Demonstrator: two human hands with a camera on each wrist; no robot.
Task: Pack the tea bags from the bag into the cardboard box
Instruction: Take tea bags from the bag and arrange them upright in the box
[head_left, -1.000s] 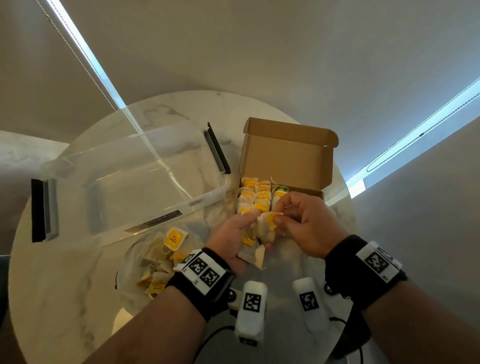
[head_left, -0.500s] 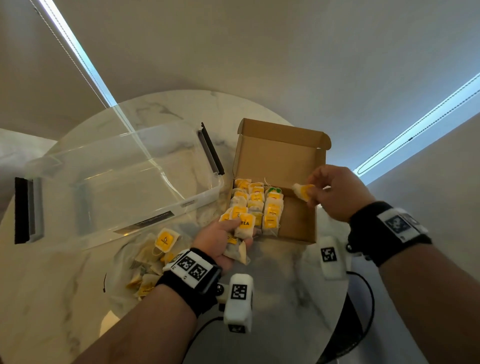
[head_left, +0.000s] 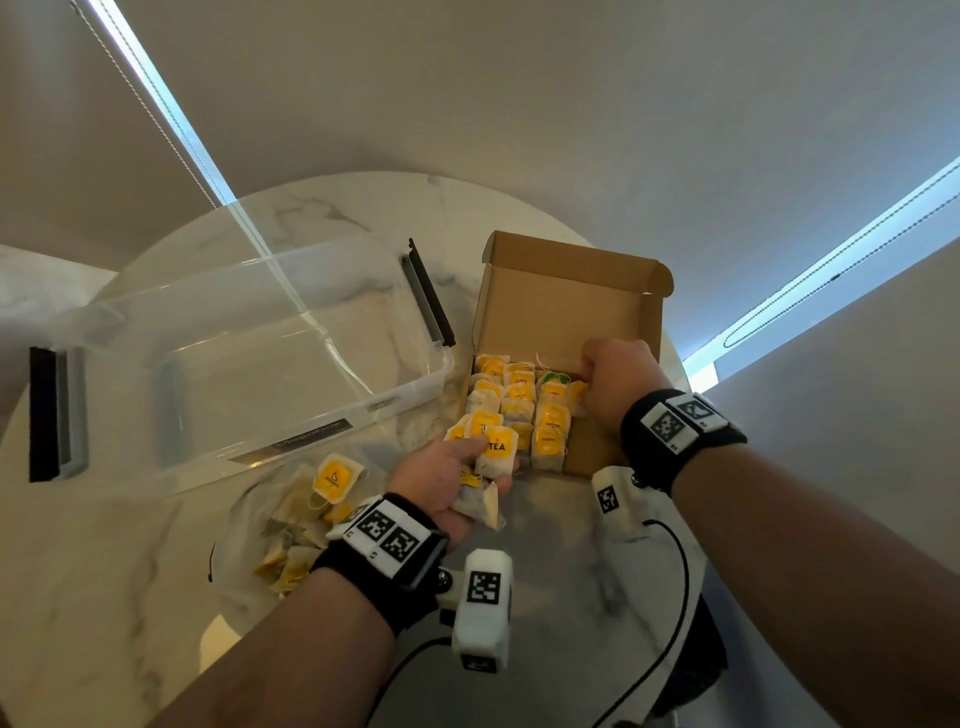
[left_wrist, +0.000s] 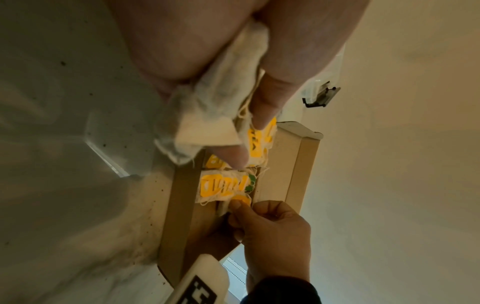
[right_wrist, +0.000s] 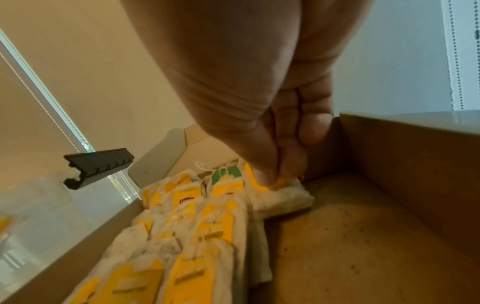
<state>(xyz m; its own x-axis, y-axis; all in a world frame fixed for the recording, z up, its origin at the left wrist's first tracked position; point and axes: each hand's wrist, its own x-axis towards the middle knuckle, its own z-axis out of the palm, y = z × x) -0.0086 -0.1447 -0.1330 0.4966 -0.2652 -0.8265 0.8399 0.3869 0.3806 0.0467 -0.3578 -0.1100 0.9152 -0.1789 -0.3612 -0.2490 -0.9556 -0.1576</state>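
Note:
An open cardboard box stands on the round marble table, with rows of yellow-tagged tea bags filling its left part. My right hand is inside the box at the far right of those rows, pinching one tea bag against the box floor. My left hand hovers at the box's near left corner and grips a bunch of tea bags, seen close up as white pouches. A clear plastic bag with more tea bags lies left of my left wrist.
A big clear plastic bin with black handles lies on the table left of the box. The right part of the box floor is bare. Camera cables trail over the near table edge.
My right hand took one tea bag from the left hand's bunch, carried it right, then down into the box beside the rows. The left hand stayed near the box's corner.

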